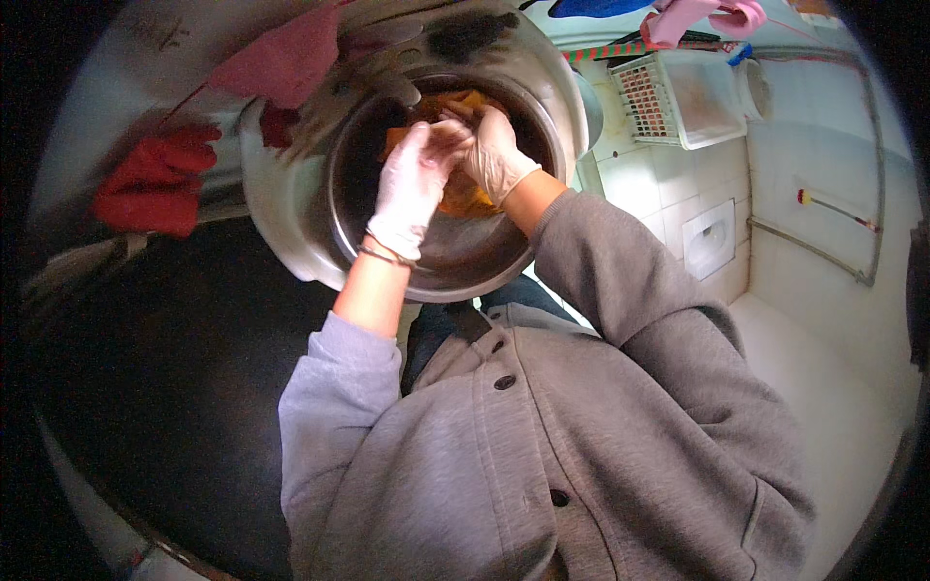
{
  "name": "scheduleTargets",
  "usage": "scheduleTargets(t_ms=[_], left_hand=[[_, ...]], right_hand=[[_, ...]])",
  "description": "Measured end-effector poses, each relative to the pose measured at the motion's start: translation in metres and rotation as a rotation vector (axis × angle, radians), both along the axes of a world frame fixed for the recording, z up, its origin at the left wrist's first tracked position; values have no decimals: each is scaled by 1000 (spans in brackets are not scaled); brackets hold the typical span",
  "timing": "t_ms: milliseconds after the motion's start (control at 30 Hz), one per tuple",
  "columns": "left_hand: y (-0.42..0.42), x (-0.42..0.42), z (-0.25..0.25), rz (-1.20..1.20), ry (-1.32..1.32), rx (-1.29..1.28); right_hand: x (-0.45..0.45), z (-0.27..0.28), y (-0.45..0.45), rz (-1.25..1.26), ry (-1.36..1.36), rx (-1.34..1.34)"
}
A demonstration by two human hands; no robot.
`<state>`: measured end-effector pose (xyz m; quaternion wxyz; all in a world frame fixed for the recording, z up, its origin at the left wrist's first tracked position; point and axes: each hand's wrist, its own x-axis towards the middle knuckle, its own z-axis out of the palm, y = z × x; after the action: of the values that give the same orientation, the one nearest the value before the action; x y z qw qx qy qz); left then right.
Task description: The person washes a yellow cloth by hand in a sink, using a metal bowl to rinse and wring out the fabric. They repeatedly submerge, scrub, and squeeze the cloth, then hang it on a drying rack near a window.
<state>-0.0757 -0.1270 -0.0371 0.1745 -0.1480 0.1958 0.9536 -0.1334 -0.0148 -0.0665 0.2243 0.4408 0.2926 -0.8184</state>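
Observation:
Both hands wear thin, pale gloves and meet above a round metal basin set in a wash sink. My left hand has its fingers curled towards the right one, and they touch or nearly touch. Beside it, my right hand bends inwards at the wrist. Whether either hand grips something between the fingers cannot be made out. An orange-yellow cloth lies in the basin beneath the hands, partly hidden by them.
Red rubber gloves and a pink cloth hang at the left. A dark brush or scrubber lies on the sink's back rim. At the right stand a white plastic basket and, lower, a squat toilet in the tiled floor.

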Motion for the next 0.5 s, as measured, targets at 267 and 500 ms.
scheduleTargets(t_ms=[267,500], left_hand=[[7,31,33,7,1234,-1682],[-34,66,35,-310,1347,-1705]], right_hand=[[-3,7,-12,118,135,-5],[-9,18,-2,-145,-32,-108]])
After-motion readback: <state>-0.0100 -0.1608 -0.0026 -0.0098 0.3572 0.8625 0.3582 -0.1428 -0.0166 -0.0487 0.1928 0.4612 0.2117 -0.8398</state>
